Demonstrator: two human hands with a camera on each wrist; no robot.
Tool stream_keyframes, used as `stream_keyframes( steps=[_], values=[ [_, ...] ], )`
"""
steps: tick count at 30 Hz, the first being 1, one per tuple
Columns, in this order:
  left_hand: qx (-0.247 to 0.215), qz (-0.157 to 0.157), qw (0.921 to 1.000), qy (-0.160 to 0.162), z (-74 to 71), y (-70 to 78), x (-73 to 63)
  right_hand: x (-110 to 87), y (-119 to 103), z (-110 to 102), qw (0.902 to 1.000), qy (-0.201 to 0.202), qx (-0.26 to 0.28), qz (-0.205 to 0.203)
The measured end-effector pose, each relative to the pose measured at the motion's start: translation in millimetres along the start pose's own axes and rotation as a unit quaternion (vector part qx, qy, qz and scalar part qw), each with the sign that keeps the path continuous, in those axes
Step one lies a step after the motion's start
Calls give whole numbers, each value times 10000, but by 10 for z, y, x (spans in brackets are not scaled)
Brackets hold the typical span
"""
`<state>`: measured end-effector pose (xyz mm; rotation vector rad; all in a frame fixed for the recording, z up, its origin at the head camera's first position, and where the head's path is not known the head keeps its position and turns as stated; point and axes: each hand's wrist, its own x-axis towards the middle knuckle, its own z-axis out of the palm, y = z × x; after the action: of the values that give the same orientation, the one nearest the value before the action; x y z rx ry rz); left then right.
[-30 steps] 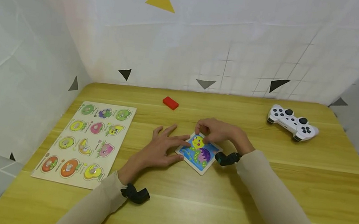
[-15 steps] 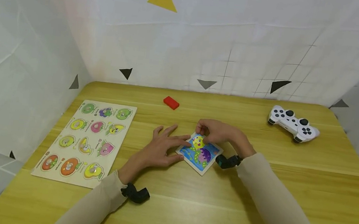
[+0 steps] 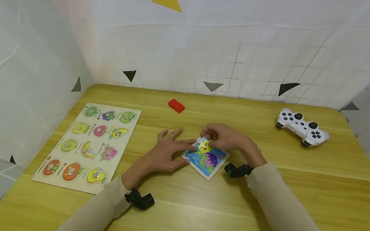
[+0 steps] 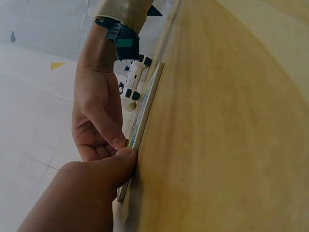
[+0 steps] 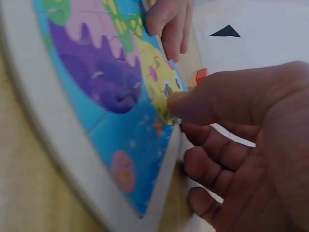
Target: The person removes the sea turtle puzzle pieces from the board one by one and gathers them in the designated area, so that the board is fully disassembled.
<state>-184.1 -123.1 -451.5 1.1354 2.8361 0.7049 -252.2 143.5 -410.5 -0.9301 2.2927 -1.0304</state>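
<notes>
Thumb (image 5: 200, 104) and curled fingers of the right hand (image 3: 225, 135) are pinched together on the head piece (image 5: 161, 92) at the far corner of the puzzle (image 3: 209, 160), with the thumb set on the printed face. This piece seems to be tipped slightly above its neighbours, though whether it is being seated or lifted cannot be told. By the left hand (image 3: 163, 155) the puzzle appears to be steadied: its fingers are spread apart, one fingertip rested on the picture and the thumb on the left edge. Between both hands the puzzle is laid flat on the table (image 3: 193, 219), and the purple shell (image 5: 96, 72) and blue ground (image 5: 106, 140) are shown joined; the picture is therefore judged nearly whole, with only the pinched corner left unsettled. Farther out, the fruit board (image 3: 107, 165) is left untouched at the left, its shapes apparently all filled. The red block (image 3: 176, 105) is set beyond the puzzle, and the controller (image 3: 301, 128) is placed well apart at the far right.
</notes>
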Motion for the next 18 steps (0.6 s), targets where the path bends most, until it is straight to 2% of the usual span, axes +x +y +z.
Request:
stream_keyframes(
  steps=[18],
  values=[
    [-46,-81,10000,-16,0,2,0,-57,60,80,9977,504,460,35]
  ],
)
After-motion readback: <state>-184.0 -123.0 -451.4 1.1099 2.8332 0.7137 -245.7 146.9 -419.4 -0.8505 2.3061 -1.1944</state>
